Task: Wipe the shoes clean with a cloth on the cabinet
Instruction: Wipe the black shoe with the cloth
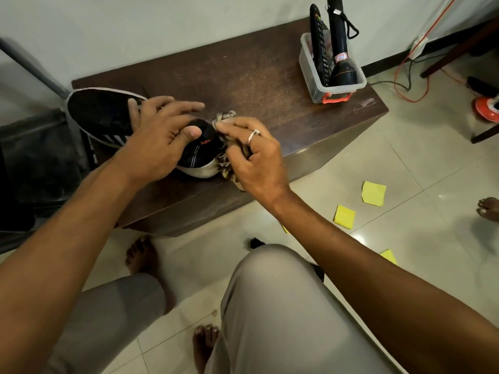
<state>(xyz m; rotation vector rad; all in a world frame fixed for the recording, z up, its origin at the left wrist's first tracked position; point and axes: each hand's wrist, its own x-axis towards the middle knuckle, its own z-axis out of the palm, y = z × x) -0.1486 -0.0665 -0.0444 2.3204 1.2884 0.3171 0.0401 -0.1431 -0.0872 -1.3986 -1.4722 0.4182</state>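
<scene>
Evidently the left grip (162, 136) is lying flat, fingers spread, pressing the shoe (100, 117) steady on the tabletop (256, 76), so the right grip (253, 155), bunching the cloth (225, 116), is rubbing the heel.

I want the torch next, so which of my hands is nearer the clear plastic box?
Right. The right hand, gripping the cloth at the heel of the shoe, is closer to the clear plastic box; the left hand rests on the shoe, farther left.
</scene>
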